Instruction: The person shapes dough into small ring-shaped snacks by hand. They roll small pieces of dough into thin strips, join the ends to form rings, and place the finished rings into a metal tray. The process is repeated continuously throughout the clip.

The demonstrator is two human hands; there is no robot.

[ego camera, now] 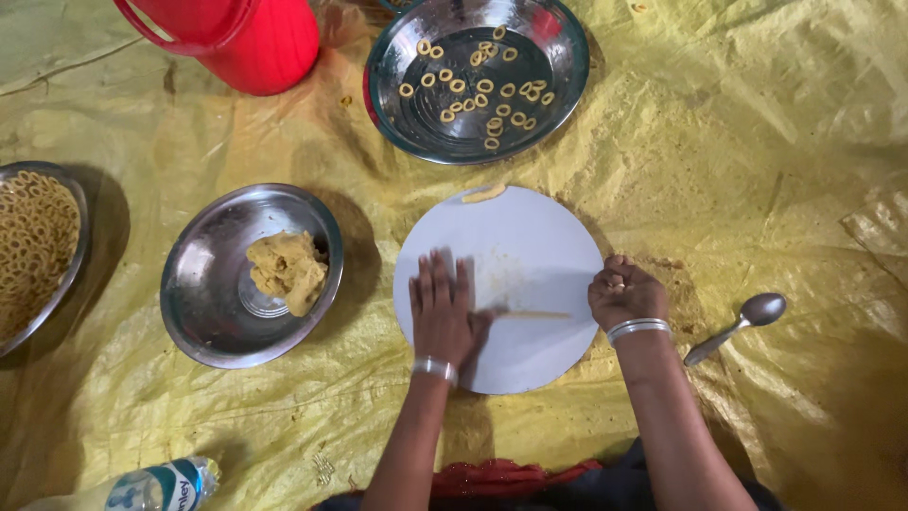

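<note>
One dough strand (532, 315), lengthwise left-right.

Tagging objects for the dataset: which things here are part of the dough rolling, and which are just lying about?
In use: left hand flat on the round board, rolling a thin dough strip; right hand, closed; dough lump in a steel bowl; plate of dough rings.

Lying about: spoon, red bucket, plastic bottle.

Free room and obstacles on the yellow sheet (757, 142). Right side: open, save a spoon (738, 324) near the round white board (530, 246). Far edge: steel plate of dough rings (478, 76), red bucket (246, 38). Left: steel bowl of dough (251, 274), steel dish of rings (38, 246). Near-left corner: plastic bottle (142, 487).
</note>
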